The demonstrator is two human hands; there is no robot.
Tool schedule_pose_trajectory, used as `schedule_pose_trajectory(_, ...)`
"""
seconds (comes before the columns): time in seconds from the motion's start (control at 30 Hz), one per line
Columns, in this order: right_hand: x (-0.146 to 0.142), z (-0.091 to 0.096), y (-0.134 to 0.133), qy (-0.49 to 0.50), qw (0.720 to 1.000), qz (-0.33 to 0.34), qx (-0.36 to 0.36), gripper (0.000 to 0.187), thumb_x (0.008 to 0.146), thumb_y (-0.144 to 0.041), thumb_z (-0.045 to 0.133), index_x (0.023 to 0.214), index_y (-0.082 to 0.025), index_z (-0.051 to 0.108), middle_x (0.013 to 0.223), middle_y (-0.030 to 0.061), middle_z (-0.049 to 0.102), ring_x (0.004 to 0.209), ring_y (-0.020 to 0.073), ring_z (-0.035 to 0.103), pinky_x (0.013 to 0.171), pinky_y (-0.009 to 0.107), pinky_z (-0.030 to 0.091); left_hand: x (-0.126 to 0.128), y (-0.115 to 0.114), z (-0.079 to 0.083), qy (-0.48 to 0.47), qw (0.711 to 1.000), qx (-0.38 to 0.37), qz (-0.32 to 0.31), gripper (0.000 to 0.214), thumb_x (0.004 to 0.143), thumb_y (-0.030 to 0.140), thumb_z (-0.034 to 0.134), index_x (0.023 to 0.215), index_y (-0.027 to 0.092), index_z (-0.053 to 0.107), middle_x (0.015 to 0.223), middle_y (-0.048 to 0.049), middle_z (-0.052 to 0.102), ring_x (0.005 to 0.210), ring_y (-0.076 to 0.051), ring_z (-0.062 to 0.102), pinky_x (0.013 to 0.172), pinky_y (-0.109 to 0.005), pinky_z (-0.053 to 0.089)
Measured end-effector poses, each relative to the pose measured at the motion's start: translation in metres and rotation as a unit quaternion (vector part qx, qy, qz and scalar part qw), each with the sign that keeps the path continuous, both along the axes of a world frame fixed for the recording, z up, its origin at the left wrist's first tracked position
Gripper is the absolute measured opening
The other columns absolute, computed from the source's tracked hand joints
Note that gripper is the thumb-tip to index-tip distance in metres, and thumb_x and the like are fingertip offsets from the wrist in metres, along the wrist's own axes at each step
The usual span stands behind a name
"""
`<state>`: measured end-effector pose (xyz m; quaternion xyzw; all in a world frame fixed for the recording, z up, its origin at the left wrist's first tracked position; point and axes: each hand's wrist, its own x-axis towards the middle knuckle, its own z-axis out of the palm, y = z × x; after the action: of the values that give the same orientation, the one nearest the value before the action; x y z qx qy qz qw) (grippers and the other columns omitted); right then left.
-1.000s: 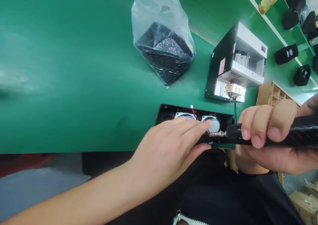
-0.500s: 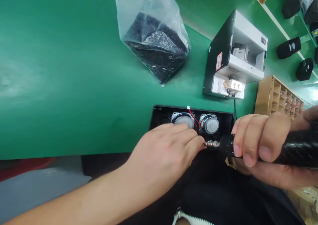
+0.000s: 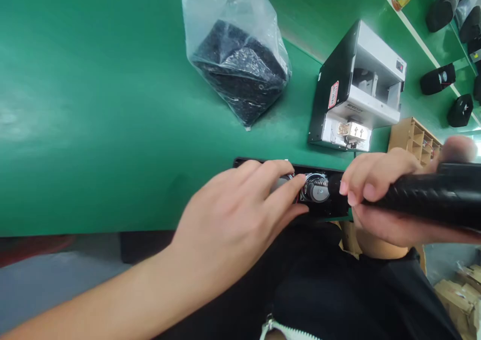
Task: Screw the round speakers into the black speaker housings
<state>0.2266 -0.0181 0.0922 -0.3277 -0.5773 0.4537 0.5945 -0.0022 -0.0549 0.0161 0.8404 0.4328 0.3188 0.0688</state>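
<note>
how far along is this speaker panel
Looks done: a speaker sits in the black panel. In hand: the left hand rests on the panel while the right hand, in a full grip, holds the screwdriver, bit at that speaker's edge. Left: screws cannot be counted; the left hand hides the rest.

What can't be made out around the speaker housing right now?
Head view:
- Left driver in the speaker housing: covered by the left hand.
- Screwdriver bit end: too small to tell whether it meets a screw.
- Screwdriver's rear: cut off by the right edge, past the right hand.
- Plastic bag contents: blurred by the film.
- Label on the machine: too small to read.
</note>
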Motion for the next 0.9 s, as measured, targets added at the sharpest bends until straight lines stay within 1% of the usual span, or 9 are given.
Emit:
schedule_pose_trajectory(0.07,-0.004,-0.010,0.010,0.007,1.000,0.001,0.016,0.050,0.113,-0.081,0.081,0.148,-0.045,0.090,0.083,-0.0027,0.081,0.061,0.0205,0.075,0.059,0.041,0.074,-0.008,0.001,-0.002,0.025,0.999,0.012,0.016,0.019,0.129,0.030,0.071,0.128,0.017,0.085,0.123,-0.0131,0.090,0.091,-0.029,0.073,0.075,-0.048,0.054)
schedule_pose_trajectory(0.13,-0.007,-0.020,0.020,-0.008,1.000,-0.006,0.025,0.054,0.115,-0.084,0.074,0.150,-0.045,0.089,0.082,-0.0026,0.078,0.059,0.0208,0.074,0.056,0.040,0.072,-0.012,0.003,-0.006,0.046,0.999,0.006,0.023,0.023,0.128,0.026,0.068,0.116,0.021,0.086,0.116,-0.0115,0.089,0.089,-0.030,0.070,0.073,-0.049,0.048)
schedule_pose_trajectory(0.2,-0.008,-0.029,0.026,-0.022,0.997,0.002,0.068,0.061,0.116,-0.089,0.068,0.157,-0.047,0.083,0.079,-0.0043,0.074,0.053,0.0192,0.068,0.048,0.037,0.067,-0.014,0.004,-0.010,0.051,0.998,-0.011,0.022,0.027,0.128,0.025,0.066,0.111,0.024,0.087,0.115,-0.0110,0.089,0.090,-0.031,0.069,0.074,-0.050,0.044)
schedule_pose_trajectory(0.27,-0.007,-0.035,0.029,-0.031,0.995,0.010,0.091,0.064,0.114,-0.092,0.069,0.159,-0.048,0.080,0.078,-0.0056,0.072,0.050,0.0181,0.064,0.044,0.035,0.064,-0.013,0.004,-0.013,0.046,0.999,-0.024,0.014,0.028,0.128,0.025,0.066,0.109,0.025,0.088,0.115,-0.0101,0.090,0.092,-0.032,0.070,0.075,-0.051,0.043)
schedule_pose_trajectory(0.4,-0.009,-0.033,0.027,-0.046,0.998,-0.003,0.034,0.061,0.113,-0.090,0.072,0.151,-0.044,0.088,0.080,-0.0037,0.076,0.056,0.0194,0.072,0.053,0.037,0.070,-0.013,0.004,-0.015,0.032,0.999,-0.035,0.007,0.031,0.128,0.027,0.066,0.107,0.025,0.088,0.112,-0.0083,0.092,0.094,-0.032,0.069,0.076,-0.051,0.040)
schedule_pose_trajectory(0.5,-0.013,-0.031,0.026,-0.045,0.998,-0.016,0.045,0.058,0.113,-0.091,0.071,0.143,-0.045,0.090,0.077,-0.0045,0.075,0.053,0.0191,0.069,0.050,0.035,0.067,-0.013,0.005,-0.016,0.021,0.999,-0.044,0.007,0.033,0.128,0.027,0.065,0.103,0.026,0.086,0.109,-0.0077,0.091,0.093,-0.032,0.067,0.076,-0.051,0.037)
schedule_pose_trajectory(0.6,-0.015,-0.031,0.027,-0.067,0.996,-0.034,0.056,0.055,0.111,-0.093,0.072,0.136,-0.048,0.090,0.073,-0.0062,0.075,0.048,0.0191,0.065,0.046,0.034,0.063,-0.013,0.005,-0.017,-0.007,0.997,-0.072,0.003,0.032,0.128,0.028,0.066,0.101,0.027,0.083,0.105,-0.0075,0.089,0.093,-0.032,0.066,0.076,-0.051,0.035)
schedule_pose_trajectory(0.73,-0.018,-0.033,0.028,-0.080,0.995,-0.044,0.047,0.059,0.110,-0.096,0.070,0.140,-0.049,0.089,0.072,-0.0062,0.076,0.045,0.0205,0.062,0.045,0.036,0.062,-0.012,0.006,-0.017,-0.029,0.994,-0.102,-0.003,0.033,0.129,0.031,0.065,0.100,0.028,0.082,0.101,-0.0061,0.085,0.094,-0.032,0.066,0.077,-0.050,0.035)
schedule_pose_trajectory(0.9,-0.010,-0.037,0.024,-0.088,0.994,-0.038,0.054,0.061,0.109,-0.098,0.069,0.143,-0.050,0.083,0.073,-0.0066,0.075,0.046,0.0201,0.062,0.047,0.036,0.061,-0.011,0.007,-0.017,0.005,0.997,-0.071,-0.003,0.039,0.131,0.032,0.059,0.101,0.026,0.082,0.104,-0.0071,0.087,0.093,-0.032,0.067,0.076,-0.050,0.035)
